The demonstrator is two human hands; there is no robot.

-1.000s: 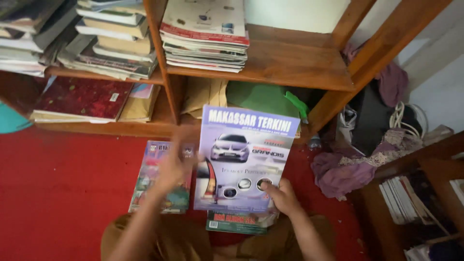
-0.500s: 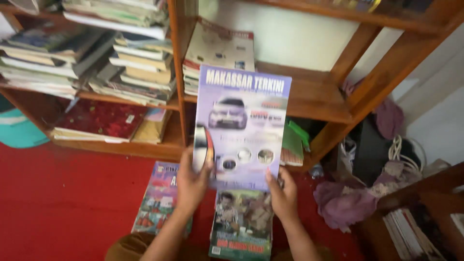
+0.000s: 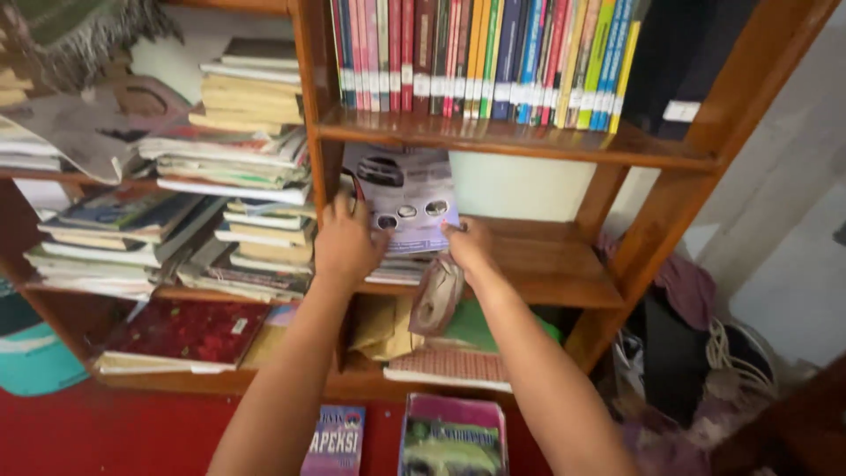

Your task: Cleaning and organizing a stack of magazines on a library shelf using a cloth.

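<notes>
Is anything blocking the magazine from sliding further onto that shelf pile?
Nothing visible does. Both the left hand and right hand grip the magazine, which lies on the magazine stack. The gap under the upper shelf board looks open behind it.

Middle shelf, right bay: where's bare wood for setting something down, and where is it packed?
Bare wood lies right of the magazine that both hands (left, right) hold over its pile, up to the slanted post. The left bay's book stacks are crowded.

Shelf count
Two hands [image 3: 348,242], one lilac magazine [image 3: 407,196], two magazines on the floor [image 3: 453,436], perhaps thirty upright books [image 3: 480,57].
</notes>
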